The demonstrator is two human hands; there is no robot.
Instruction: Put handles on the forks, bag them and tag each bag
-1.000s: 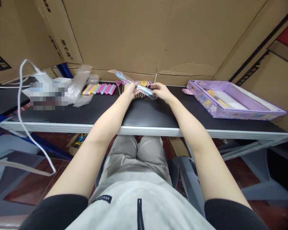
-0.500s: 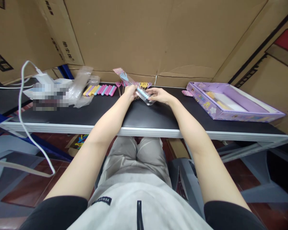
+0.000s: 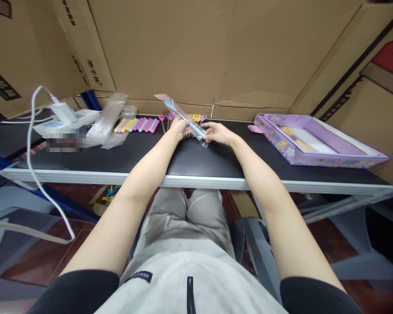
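A light blue back scratcher [image 3: 196, 128] lies slantwise in a clear plastic bag [image 3: 182, 112] with a pink top, held above the black table. My left hand [image 3: 179, 127] is closed around the middle of the bag and the scratcher. At the lower end, my right hand [image 3: 218, 132] pinches the bag near the blue handle with thumb and fingers. Behind my hands stand claw-shaped scratcher heads in pink [image 3: 161, 117] and yellow [image 3: 195, 117], partly hidden by my hands. Left of them lies a row of pink, blue, yellow and purple handles [image 3: 140, 124].
A purple open box [image 3: 294, 155] with yellow pieces inside stands on the right. Clear plastic bags [image 3: 106, 122] lie at the left, beside a white charger [image 3: 63, 111] with a looping cable. Cardboard [image 3: 196, 56] walls the table's back.
The bagged back scratcher has turned a little in my hands, so its blue claw now shows more edge-on. Both hands stay in nearly the same place.
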